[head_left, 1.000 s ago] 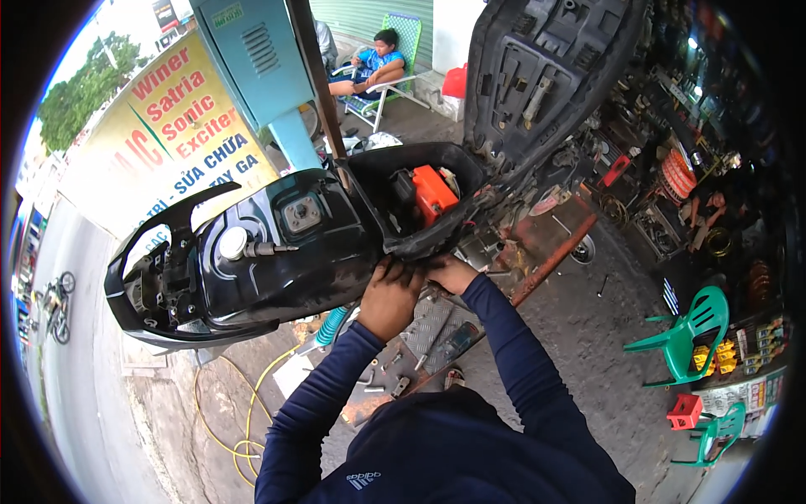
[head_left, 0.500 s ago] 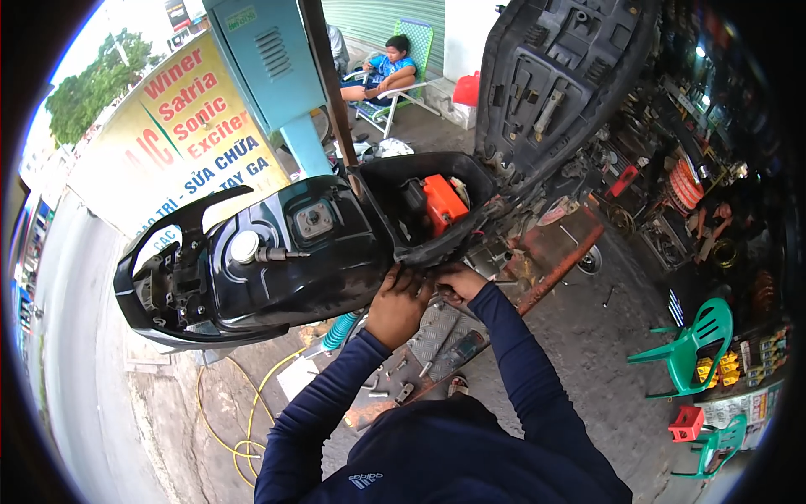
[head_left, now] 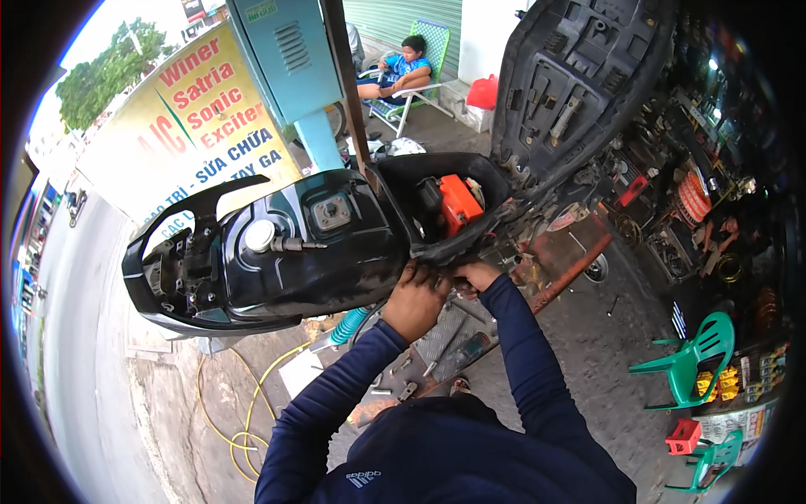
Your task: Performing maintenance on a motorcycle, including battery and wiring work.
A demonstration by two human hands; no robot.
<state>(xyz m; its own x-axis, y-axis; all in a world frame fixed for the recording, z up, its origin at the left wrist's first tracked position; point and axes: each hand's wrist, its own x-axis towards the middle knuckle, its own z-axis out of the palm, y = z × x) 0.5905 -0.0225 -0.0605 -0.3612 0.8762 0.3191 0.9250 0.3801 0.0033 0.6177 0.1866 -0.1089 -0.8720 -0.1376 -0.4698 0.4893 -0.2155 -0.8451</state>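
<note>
My left hand (head_left: 420, 302) has curled fingers against the black body of a motorbike (head_left: 311, 277), just below the open storage box (head_left: 396, 210). Close beside it, my right hand (head_left: 477, 279) bends its fingers under the box's lower edge; whatever either grips is hidden. Inside the box lies an orange object (head_left: 459, 206). On the tank section are a white fuel cap (head_left: 260, 235) and a metal tool (head_left: 298, 244). The raised seat's underside (head_left: 579, 92) stands at the upper right. Below my hands, loose tools lie on a metal stand (head_left: 445, 336).
A person (head_left: 407, 67) sits on a folding chair beyond a blue metal cabinet (head_left: 277, 59). Yellow hose (head_left: 243, 433) loops on the pavement. Green plastic chairs (head_left: 697, 353), a red crate (head_left: 682, 437) and crowded parts shelves (head_left: 714, 210) line the right. A road runs left.
The bike and background have shifted slightly right in view. My hands stay at the box's lower edge, my right fingers more curled. The motorbike seen earlier on the road is no longer where it was.
</note>
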